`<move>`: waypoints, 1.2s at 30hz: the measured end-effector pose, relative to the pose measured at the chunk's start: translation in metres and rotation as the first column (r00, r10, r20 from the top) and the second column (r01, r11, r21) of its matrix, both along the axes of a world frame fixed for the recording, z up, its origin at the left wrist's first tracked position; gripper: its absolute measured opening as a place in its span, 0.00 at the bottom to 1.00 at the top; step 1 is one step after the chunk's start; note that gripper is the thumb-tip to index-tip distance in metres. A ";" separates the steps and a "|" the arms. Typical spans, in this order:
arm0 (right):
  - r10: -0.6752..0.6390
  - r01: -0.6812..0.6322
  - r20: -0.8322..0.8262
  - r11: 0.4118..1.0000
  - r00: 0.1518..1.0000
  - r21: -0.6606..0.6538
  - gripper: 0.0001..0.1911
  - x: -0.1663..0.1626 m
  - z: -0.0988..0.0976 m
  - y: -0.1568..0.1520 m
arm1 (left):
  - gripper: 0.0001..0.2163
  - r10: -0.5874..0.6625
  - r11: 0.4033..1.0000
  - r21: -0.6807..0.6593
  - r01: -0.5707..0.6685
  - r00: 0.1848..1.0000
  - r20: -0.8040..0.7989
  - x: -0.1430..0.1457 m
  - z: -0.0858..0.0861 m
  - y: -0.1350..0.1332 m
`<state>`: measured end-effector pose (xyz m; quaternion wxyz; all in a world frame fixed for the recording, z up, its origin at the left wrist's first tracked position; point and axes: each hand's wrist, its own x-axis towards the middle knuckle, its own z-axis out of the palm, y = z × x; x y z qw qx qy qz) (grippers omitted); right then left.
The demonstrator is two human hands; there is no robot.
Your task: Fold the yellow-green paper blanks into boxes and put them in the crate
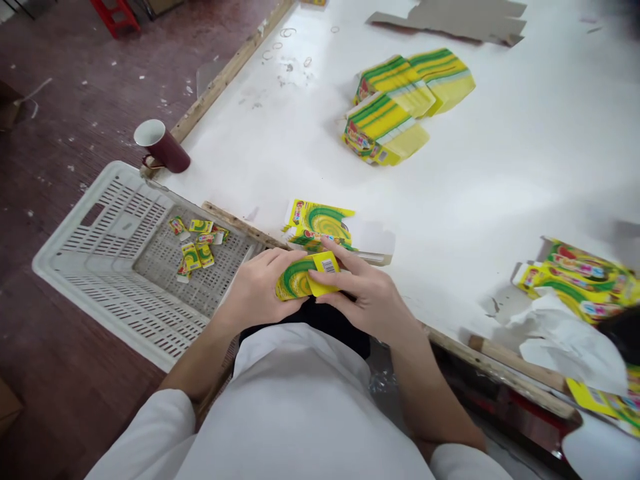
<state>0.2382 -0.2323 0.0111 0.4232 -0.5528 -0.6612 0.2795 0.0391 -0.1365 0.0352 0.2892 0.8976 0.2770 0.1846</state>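
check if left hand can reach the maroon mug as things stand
Probably yes, with a stretch: nothing visible blocks the way from the left hand to the maroon mug, though it likely needs to release the yellow-green carton first.

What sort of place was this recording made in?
Probably a packing workshop: stacks of yellow-green cartons lie on a broad white worktable, and a plastic crate beside it holds several smaller packs.
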 end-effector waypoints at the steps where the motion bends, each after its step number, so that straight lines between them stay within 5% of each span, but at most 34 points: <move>1: -0.039 0.039 -0.022 0.999 0.999 -0.005 0.14 -0.004 -0.002 0.001 | 0.24 0.012 1.000 0.019 -0.012 1.000 -0.009 0.000 0.000 -0.001; 4: -0.084 0.083 -0.081 0.996 0.993 -0.018 0.15 -0.015 -0.006 0.004 | 0.24 0.057 0.997 0.049 -0.055 0.998 -0.035 -0.006 0.000 -0.004; 10: 0.128 -0.128 -0.039 0.992 0.991 -0.014 0.14 -0.012 -0.007 0.002 | 0.24 0.034 0.999 -0.006 -0.035 0.997 -0.073 -0.020 0.003 -0.007; 16: -0.025 0.026 -0.030 0.998 0.999 0.054 0.10 -0.023 -0.010 0.004 | 0.23 0.073 0.993 0.095 -0.066 0.995 -0.072 -0.016 0.005 -0.007; 28: 0.123 -0.127 0.056 0.989 0.991 0.080 0.12 -0.009 -0.009 0.004 | 0.25 0.012 1.000 0.015 -0.012 1.000 -0.023 -0.019 0.002 0.000; 36: -0.012 0.020 -0.136 0.998 0.991 0.055 0.15 -0.024 -0.008 0.011 | 0.25 0.041 0.999 -0.010 -0.041 0.999 -0.013 -0.014 0.005 0.003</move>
